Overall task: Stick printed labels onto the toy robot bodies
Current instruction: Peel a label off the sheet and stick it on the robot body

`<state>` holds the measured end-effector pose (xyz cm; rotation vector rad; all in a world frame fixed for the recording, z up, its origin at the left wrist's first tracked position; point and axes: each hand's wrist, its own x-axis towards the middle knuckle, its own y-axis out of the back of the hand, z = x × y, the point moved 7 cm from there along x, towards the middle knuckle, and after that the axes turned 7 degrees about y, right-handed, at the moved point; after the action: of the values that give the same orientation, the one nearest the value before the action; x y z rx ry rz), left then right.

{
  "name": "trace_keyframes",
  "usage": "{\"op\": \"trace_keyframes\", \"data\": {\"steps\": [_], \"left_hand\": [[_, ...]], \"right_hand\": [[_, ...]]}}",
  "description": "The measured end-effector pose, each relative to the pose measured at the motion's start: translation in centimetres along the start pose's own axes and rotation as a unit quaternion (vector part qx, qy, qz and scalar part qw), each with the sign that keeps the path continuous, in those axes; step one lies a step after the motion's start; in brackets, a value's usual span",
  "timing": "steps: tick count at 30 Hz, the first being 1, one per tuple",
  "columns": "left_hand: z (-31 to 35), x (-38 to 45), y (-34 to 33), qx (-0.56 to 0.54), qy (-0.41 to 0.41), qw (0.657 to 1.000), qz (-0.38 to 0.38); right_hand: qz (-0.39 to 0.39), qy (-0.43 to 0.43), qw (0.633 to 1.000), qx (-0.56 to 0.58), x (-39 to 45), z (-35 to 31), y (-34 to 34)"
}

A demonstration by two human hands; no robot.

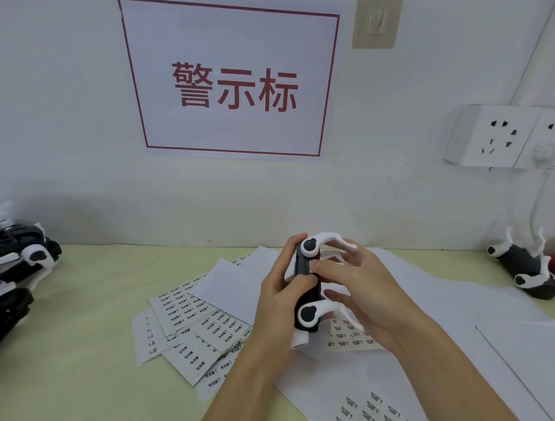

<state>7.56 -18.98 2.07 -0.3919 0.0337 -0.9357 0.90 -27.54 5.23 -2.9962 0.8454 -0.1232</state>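
A black toy robot body [305,293] with white legs is held upright above the table's middle. My left hand [274,304] grips it from the left, fingers curled round its side. My right hand [358,285] reaches in from the right, its thumb pressing on the body's upper front, the other fingers spread behind the white legs. A small white label seems to lie under that thumb, mostly hidden. Sheets of printed labels [190,327] lie fanned on the table below, and another label sheet [373,415] lies near the front edge.
Several black-and-white robot bodies [13,264] are piled at the left edge. One more robot body [526,269] lies at the far right by the wall. Blank white sheets [455,311] cover the right side. A wall socket [505,136] with a plugged cable hangs above.
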Motion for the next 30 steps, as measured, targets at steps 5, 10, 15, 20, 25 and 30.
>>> {"op": "trace_keyframes", "data": {"steps": [5,10,15,20,25,30], "left_hand": [[0.3,-0.2,-0.6,-0.036,0.002,0.999,-0.023],[0.5,-0.3,-0.9,-0.060,0.009,0.998,-0.028],[0.4,-0.3,-0.8,-0.065,0.012,0.998,-0.025],[0.2,-0.3,-0.6,-0.043,0.029,0.999,-0.004],[-0.5,-0.2,-0.1,0.002,0.056,0.998,0.024],[-0.8,0.0,-0.1,-0.002,0.058,0.998,0.017]], "right_hand": [[-0.003,0.003,1.000,0.017,0.0,0.1,0.3],[-0.005,0.003,1.000,0.000,0.0,0.2,0.4],[-0.008,-0.008,1.000,-0.006,0.0,0.1,0.7],[-0.023,-0.009,0.999,-0.031,-0.1,-0.3,0.9],[-0.034,0.005,0.997,-0.071,-0.2,-0.6,0.9],[-0.041,0.006,0.995,-0.088,-0.1,-0.7,1.0]]}}
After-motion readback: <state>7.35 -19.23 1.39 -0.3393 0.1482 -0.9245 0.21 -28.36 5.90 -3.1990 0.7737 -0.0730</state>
